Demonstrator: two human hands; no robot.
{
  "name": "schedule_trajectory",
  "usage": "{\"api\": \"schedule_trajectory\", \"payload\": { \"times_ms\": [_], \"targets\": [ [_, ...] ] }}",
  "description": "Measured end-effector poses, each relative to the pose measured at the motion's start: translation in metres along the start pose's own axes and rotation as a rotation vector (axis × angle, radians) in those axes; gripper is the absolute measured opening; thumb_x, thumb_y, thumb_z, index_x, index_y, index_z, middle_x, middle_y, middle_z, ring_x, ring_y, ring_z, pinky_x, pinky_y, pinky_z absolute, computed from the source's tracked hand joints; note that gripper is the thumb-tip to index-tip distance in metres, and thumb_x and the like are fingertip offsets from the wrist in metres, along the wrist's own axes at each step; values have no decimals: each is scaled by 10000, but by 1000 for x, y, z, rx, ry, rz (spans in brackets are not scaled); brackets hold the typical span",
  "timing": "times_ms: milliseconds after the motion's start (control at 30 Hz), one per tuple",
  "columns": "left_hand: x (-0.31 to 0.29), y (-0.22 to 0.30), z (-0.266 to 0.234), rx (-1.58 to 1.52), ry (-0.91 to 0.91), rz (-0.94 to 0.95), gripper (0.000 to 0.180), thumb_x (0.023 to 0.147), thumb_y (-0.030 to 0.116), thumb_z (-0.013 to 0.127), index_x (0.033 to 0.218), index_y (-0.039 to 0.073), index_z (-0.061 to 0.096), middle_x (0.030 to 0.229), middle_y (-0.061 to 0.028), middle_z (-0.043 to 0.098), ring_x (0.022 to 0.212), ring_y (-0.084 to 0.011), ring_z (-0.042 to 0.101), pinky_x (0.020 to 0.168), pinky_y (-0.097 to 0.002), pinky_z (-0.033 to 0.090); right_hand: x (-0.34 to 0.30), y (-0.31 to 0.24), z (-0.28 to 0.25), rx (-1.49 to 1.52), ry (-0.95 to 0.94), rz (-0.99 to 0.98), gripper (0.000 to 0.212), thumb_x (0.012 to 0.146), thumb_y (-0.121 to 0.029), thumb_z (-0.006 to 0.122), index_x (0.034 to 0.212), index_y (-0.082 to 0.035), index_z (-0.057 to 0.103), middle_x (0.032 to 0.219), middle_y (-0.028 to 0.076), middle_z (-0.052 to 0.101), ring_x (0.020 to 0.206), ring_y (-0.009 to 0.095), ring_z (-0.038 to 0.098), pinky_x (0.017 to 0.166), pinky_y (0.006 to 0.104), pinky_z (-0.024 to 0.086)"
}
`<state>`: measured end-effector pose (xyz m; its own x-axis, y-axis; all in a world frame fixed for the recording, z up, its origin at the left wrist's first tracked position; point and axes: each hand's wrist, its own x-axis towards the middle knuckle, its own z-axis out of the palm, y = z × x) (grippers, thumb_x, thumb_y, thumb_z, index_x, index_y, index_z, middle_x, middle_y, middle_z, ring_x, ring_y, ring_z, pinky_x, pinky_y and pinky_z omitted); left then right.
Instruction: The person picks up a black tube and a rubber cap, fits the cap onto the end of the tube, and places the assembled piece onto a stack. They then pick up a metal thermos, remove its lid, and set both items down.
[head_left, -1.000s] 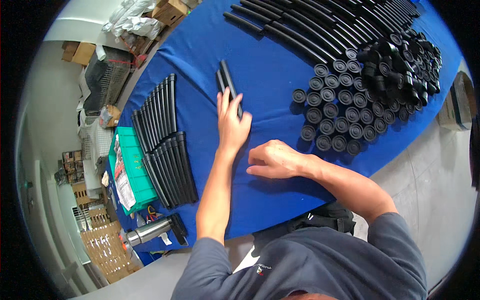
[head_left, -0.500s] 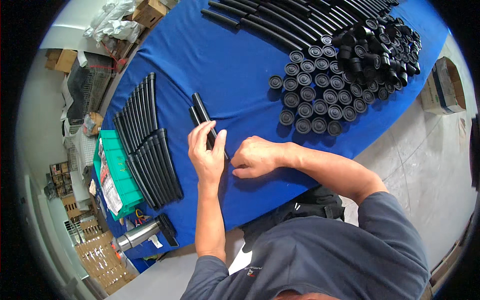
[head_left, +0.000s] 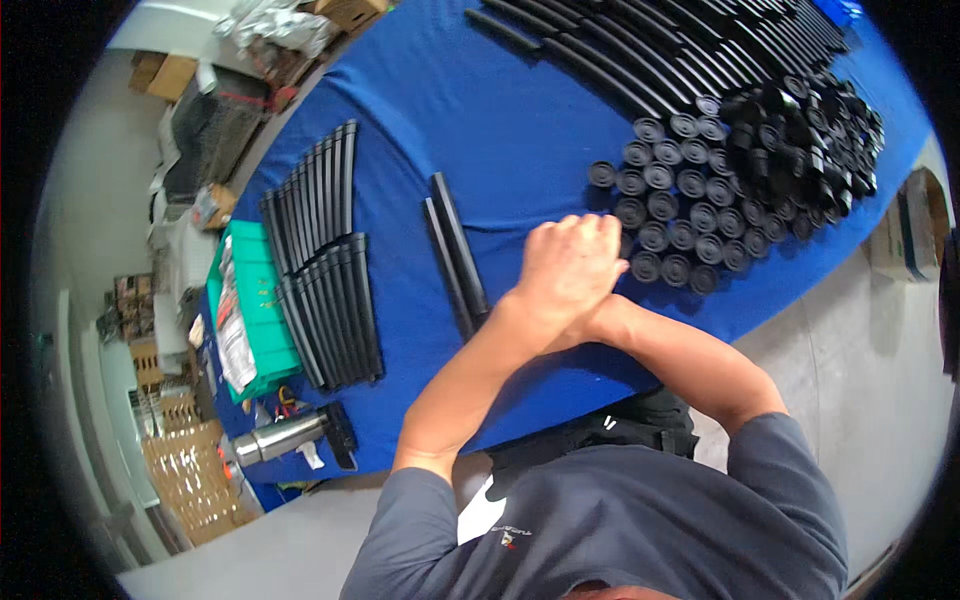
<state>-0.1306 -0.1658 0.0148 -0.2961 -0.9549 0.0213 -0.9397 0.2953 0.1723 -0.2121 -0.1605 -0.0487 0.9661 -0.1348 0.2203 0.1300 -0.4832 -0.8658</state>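
Observation:
My left hand (head_left: 572, 262) reaches across to the right, fingers curled, at the near left edge of a group of round black caps (head_left: 653, 235). Whether a cap is inside those fingers is hidden. Beneath it lies my right hand (head_left: 572, 335), crossed by the left wrist, so its fingers do not show. Two black tubes (head_left: 458, 250) rest side by side on the blue cloth (head_left: 400, 180), left of my hands; their near ends pass close to my left forearm. Neither hand touches the tubes' upper parts.
Two rows of capped black tubes (head_left: 325, 300) lie at the left. Beyond them are a green crate (head_left: 262, 315) and a steel flask (head_left: 280, 438). A heap of black fittings (head_left: 800, 145) and many long tubes (head_left: 620, 65) occupy the far right. A cardboard box (head_left: 905, 230) stands off the table.
My left hand has left the two tubes and moved right, over my right hand, to the caps. The tubes now lie untouched by its fingers. The whole view has shifted slightly.

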Motion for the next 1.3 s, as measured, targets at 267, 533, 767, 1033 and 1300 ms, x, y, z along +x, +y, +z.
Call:
{"api": "schedule_trajectory", "payload": {
  "times_ms": [267,533,767,1033,1300],
  "targets": [
    [-5,-18,-10,-73,108,-115,340,782,245,682,1064,59,642,967,-140,682,900,-324,676,790,-421,553,11,21,9,-65,149,-142,346,857,-249,614,1127,-33,636,1100,190,645,1060,341,597,959,461,431],
    [3,-113,2,-118,297,-308,361,811,234,705,1100,28,638,1028,-182,680,941,-369,662,819,-439,537,26,2,-3,-162,144,-49,257,821,-257,629,743,-12,612,685,181,647,687,388,653,638,495,524],
    [-9,-113,10,-131,337,-287,586,765,223,768,1275,26,558,1005,-204,688,901,-354,681,802,-429,539,26,2,1,-163,164,-79,262,817,-257,635,730,-13,602,661,186,633,676,390,649,628,494,524],
    [-86,-124,-2,-158,518,-574,437,821,153,740,1215,10,617,907,-105,653,759,-203,630,686,-334,532,25,1,-4,-154,204,-53,274,836,-253,621,744,3,597,677,197,625,674,404,637,626,502,511],
    [-127,-118,13,-361,436,-799,495,829,146,733,1265,-18,566,828,-76,640,684,-142,607,647,-302,523,24,2,-7,-89,213,-20,273,845,-259,630,760,-1,599,700,189,633,682,396,639,629,490,508]
  ]
}}
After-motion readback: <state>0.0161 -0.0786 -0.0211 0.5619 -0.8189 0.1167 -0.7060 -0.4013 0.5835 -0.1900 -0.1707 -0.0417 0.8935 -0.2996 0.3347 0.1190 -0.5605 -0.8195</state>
